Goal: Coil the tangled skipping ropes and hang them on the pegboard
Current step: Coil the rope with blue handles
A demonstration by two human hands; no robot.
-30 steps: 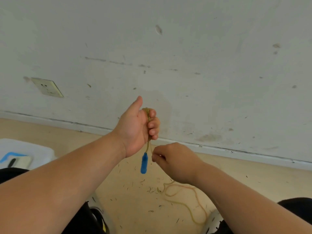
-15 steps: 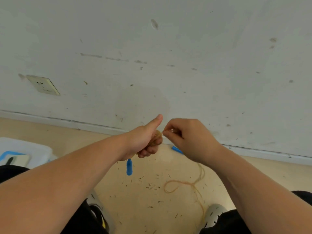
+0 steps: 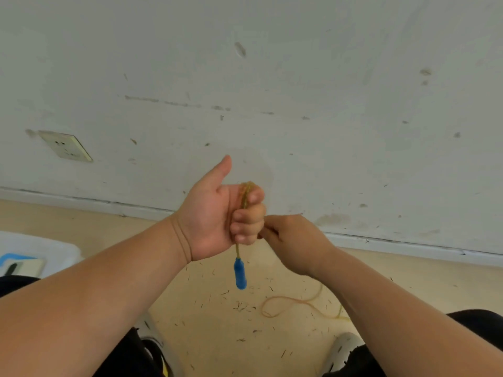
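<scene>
My left hand (image 3: 226, 213) is raised in front of the wall, thumb up, with its fingers curled round several turns of a yellowish skipping rope (image 3: 245, 195). A blue handle (image 3: 240, 273) hangs from the rope just below that fist. My right hand (image 3: 292, 242) sits right beside and slightly below the left fist, its fingers pinching the rope strand, though the pinch itself is mostly hidden. The loose rest of the rope (image 3: 291, 304) lies in a loop on the floor. No pegboard is in view.
A scuffed white wall with a socket (image 3: 65, 146) fills the upper view. A white bin (image 3: 35, 248) with a blue item stands at the left edge. My shoes (image 3: 344, 346) and dark trousers are at the bottom. Small debris litters the beige floor.
My left hand rose and turned palm toward me, and the blue handle now hangs lower under it. My right hand dropped from beside the thumb to beside the lower fingers, winding rope round.
</scene>
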